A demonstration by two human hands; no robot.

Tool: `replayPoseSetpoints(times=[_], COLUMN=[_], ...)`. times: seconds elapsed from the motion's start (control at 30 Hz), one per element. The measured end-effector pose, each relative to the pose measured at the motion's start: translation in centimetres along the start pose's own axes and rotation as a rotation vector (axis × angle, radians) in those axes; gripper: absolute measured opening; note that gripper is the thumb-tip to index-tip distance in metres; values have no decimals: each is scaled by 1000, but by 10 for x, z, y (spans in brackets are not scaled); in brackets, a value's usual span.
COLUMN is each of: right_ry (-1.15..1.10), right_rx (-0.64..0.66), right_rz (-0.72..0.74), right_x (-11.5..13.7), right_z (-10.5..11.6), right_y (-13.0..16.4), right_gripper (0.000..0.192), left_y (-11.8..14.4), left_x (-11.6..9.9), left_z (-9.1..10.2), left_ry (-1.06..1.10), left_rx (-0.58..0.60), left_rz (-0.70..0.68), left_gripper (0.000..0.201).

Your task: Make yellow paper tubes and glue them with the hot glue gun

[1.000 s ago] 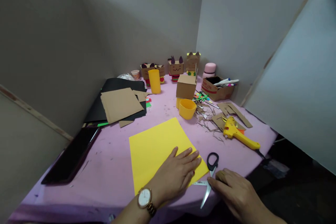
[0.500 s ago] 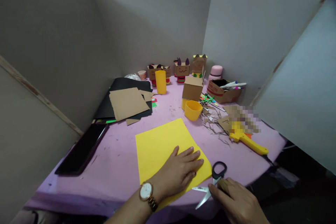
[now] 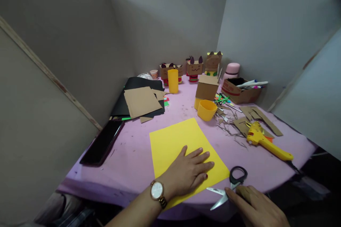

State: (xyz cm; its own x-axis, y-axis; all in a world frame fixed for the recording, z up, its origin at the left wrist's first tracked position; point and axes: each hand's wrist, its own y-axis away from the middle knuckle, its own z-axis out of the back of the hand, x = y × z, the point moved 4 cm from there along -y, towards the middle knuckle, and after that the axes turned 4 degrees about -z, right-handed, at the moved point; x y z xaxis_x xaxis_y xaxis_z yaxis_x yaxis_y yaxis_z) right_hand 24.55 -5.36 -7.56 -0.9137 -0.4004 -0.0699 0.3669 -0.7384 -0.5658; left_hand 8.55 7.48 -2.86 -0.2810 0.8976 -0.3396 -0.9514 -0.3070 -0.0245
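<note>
A yellow sheet of paper [image 3: 176,142] lies at the near edge of the table, and my left hand [image 3: 189,170] rests flat on it with the fingers spread. A watch [image 3: 157,190] is on that wrist. To the right, my right hand [image 3: 255,204] is closed on a pair of scissors [image 3: 238,176] with black handles. The blades are parted and point left, beside the sheet's lower right edge. Part of the handles is hidden by the fingers. Beyond the sheet stand a yellow paper ring [image 3: 207,110] and a cardboard box piece [image 3: 207,87].
A yellow glue gun [image 3: 266,143] lies at the right among cardboard scraps [image 3: 250,113]. A dark phone or tablet [image 3: 102,143] lies left, near stacked cardboard sheets [image 3: 141,102]. Behind are a yellow tube [image 3: 173,81], cardboard figures [image 3: 194,69] and a pen box [image 3: 241,92].
The view has shifted, so the table's things appear farther right. My left hand still lies on the yellow paper, and the scissors remain in my right hand with the blades apart.
</note>
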Motion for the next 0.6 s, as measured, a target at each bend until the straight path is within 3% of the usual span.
replayPoseSetpoints(times=[0.6], right_ry=[-99], right_rx=[-52], right_rz=[-1], right_x=[20], right_z=[-4], right_y=[-21], right_gripper=[33], left_y=[3], left_x=[2], left_z=[-3], left_ry=[-11], left_rx=[-48], left_rz=[-17], left_gripper=[40])
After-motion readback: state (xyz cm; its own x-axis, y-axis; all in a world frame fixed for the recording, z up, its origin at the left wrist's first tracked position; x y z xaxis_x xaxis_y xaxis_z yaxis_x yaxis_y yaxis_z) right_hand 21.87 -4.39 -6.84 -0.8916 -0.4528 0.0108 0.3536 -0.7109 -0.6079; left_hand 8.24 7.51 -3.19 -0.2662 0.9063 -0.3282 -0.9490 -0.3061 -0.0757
